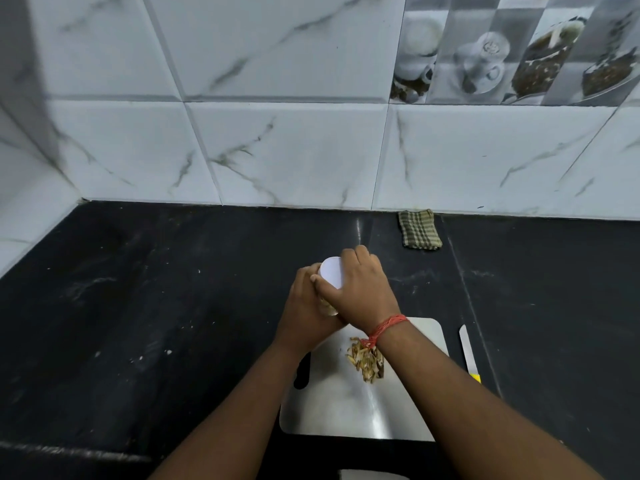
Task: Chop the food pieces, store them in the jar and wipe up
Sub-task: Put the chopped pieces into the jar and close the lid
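From my head view, I judge I'm opening the jar: my left hand wraps its body, my right hand curls over the white lid. Next comes twisting it off. The chopped pieces sit on the board, just under my right wrist.

Jar body mostly hidden by both hands, knife handle covered by right forearm

White-lidded jar beyond chopped pieces
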`<state>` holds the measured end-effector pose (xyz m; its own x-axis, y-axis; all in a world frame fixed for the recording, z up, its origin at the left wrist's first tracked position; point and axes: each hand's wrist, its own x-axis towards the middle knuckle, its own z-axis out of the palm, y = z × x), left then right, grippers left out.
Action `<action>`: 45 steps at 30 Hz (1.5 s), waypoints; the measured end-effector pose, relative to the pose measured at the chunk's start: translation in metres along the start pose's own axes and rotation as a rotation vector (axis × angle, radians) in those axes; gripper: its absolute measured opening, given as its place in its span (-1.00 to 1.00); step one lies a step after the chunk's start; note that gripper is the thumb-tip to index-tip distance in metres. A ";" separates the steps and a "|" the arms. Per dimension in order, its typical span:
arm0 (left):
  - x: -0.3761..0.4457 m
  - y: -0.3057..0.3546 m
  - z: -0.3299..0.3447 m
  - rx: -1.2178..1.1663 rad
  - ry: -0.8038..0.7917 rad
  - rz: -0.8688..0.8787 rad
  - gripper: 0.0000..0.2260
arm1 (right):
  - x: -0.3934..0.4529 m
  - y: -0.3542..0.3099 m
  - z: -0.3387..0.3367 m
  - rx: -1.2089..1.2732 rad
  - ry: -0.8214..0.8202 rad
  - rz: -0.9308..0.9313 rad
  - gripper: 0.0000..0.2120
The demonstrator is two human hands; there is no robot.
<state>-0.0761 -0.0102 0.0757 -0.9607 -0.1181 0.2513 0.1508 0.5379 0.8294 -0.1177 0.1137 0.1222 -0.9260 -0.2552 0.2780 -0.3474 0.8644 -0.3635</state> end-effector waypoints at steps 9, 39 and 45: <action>-0.034 0.018 -0.014 0.150 -0.045 0.014 -0.19 | -0.035 -0.006 -0.010 0.058 0.036 -0.033 -0.45; -0.062 0.032 -0.032 -0.077 -0.318 -0.100 -0.36 | -0.065 0.001 -0.030 0.213 -0.134 -0.176 -0.63; -0.060 0.025 -0.028 0.041 -0.261 -0.076 -0.33 | -0.062 0.000 -0.030 0.196 -0.257 -0.154 -0.52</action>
<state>-0.0079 -0.0124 0.0954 -0.9973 0.0563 0.0475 0.0712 0.5697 0.8188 -0.0561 0.1426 0.1321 -0.8589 -0.4982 0.1188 -0.4842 0.7141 -0.5057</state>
